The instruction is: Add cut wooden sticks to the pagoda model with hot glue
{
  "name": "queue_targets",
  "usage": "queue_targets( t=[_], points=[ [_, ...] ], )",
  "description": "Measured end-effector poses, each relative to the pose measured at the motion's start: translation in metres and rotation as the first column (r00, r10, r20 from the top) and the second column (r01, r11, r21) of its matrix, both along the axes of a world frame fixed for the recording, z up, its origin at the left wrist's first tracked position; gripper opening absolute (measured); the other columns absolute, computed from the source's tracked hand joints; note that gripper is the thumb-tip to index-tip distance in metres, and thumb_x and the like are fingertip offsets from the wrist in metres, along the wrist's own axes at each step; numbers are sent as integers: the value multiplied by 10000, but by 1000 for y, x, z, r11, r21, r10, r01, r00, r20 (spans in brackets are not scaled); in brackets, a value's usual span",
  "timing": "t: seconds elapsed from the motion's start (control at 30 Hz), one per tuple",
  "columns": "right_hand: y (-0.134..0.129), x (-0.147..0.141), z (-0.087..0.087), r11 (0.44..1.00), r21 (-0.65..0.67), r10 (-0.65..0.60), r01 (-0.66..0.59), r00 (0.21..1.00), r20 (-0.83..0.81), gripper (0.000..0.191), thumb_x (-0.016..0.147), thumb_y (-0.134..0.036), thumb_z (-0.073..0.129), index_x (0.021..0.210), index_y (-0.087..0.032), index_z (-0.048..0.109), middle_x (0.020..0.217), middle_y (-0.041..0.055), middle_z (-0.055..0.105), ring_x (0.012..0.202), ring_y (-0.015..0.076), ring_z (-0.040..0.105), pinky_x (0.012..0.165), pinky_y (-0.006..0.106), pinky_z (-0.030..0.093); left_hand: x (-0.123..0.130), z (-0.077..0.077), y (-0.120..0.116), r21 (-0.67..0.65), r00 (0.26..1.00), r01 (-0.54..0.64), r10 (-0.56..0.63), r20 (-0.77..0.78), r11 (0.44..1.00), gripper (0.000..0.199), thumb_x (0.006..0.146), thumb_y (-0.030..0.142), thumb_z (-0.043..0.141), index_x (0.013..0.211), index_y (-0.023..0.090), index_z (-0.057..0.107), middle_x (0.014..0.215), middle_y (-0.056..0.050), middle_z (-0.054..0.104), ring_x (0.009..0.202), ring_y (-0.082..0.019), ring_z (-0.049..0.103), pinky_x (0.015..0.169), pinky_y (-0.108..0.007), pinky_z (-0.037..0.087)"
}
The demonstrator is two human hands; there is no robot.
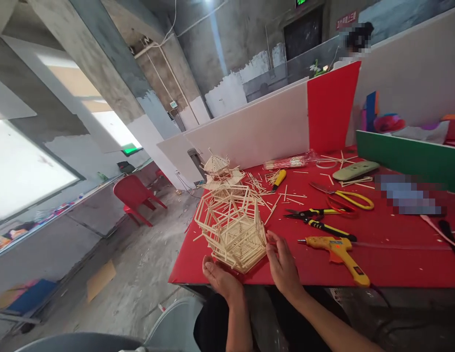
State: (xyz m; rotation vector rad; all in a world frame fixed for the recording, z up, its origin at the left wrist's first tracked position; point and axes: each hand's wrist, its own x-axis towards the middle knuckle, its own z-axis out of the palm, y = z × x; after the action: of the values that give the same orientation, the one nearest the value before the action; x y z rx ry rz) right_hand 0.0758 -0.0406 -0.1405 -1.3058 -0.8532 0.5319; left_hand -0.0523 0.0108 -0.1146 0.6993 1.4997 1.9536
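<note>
Matchstick-like wooden framework (pixel 237 234) sits at the near edge of a red tabletop (pixel 279 269), cradled at its base between a left hand (pixel 222 281) and a right hand (pixel 282 261), both with fingers loosely curved. To its right lie a yellow glue gun (pixel 337 249), pliers (pixel 315 215) and yellow-handled scissors (pixel 347 196); a roofed stick model (pixel 220 173) stands behind.

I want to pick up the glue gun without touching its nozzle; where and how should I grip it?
Take the glue gun by its handle, right hand coming from the near right. It lies on its side, nozzle pointing left, handle slanting toward the near edge, so this should keep fingers clear. Mind the cord by the handle's end.
</note>
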Motion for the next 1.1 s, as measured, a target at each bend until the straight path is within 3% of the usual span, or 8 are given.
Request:
queue_targets(
  t=[0.23, 0.57, 0.8, 0.93, 1.1],
  points=[
    [-1, 0, 4, 1000, -12, -21, 21, 998, 51, 400, 980, -461, 449, 1308, -254, 544, 1328, 118, 602, 1226, 279, 571, 1044, 511, 457, 1, 5, -1, 14, 998, 15, -15, 56, 1000, 245, 982, 392, 425, 1114, 216, 532, 1249, -66, 561, 1287, -197, 526, 1134, -398, 383],
    [0, 0, 2, 1000, -2, 15, -15, 997, 71, 408, 958, -365, 454, 1343, -247, 520, 1309, 113, 619, 1149, 257, 623, 1007, 483, 489, 21, 4, -35, -24, 969, 103, -95, 227, 994, 277, 976, 431, 442, 1136, 214, 508, 1261, -97, 580, 1235, -198, 582, 1114, -397, 425],
    [-6, -3, 4, 994, 21, 108, -107, 991, -81, 440, 984, -417, 428, 1384, -247, 497, 1299, 106, 633, 1130, 233, 648, 982, 424, 522, 10, 9, -14, -33, 968, 106, -95, 231, 994, 276, 977, 443, 421, 1105, 218, 517, 1153, -71, 623, 1096, -175, 645, 987, -343, 514],
    [-11, -4, 5, 984, 57, 173, -169, 982, -80, 436, 978, -429, 461, 1374, -255, 515, 1214, 87, 674, 1063, 224, 679, 931, 394, 554, 3, 11, 0, -43, 974, 94, -83, 213, 995, 263, 973, 435, 418, 1064, 214, 526, 1097, -52, 622, 982, -159, 654, 898, -325, 544],
    [-13, 1, 5, 991, 46, 125, -124, 992, -25, 419, 958, -426, 501, 1330, -241, 553, 1198, 87, 677, 1075, 231, 660, 973, 406, 525, 3, 17, -9, -33, 989, 44, -39, 143, 998, 240, 951, 418, 464, 1022, 209, 559, 1070, -48, 614, 1017, -177, 641, 916, -365, 527]
  ],
)
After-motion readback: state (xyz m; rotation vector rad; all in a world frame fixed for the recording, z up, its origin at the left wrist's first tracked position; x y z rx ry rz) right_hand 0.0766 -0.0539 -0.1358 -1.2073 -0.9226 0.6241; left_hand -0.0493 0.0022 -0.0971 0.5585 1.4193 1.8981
